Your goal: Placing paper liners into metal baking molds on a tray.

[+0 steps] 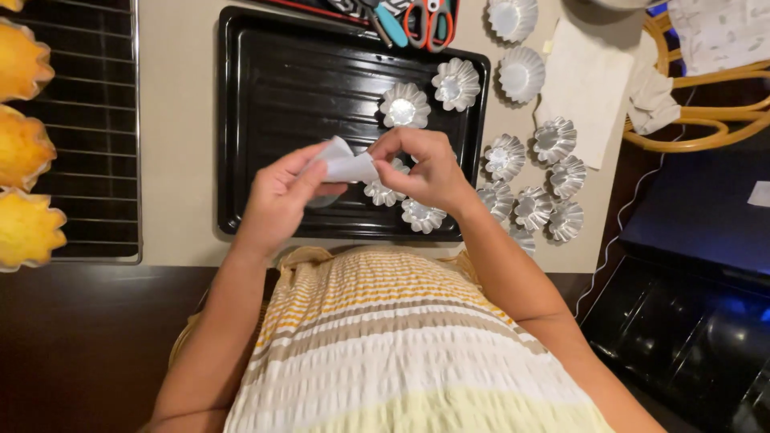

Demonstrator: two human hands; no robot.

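Observation:
Both my hands hover over the near part of a black baking tray (265,96). My left hand (281,196) pinches one side of a small piece of white paper (346,164), and my right hand (425,170) pinches its other side. Under my right hand, small fluted metal tart moulds sit on the tray, one (423,215) near the front edge and one (380,193) partly hidden. Two more moulds (404,106) (456,83) stand further back on the tray.
Several empty fluted moulds (533,172) lie on the beige counter right of the tray, by a white paper sheet (584,88). Scissors (427,22) lie beyond the tray. Golden cakes (24,148) rest on a wire rack at left. A dark appliance (690,321) stands at right.

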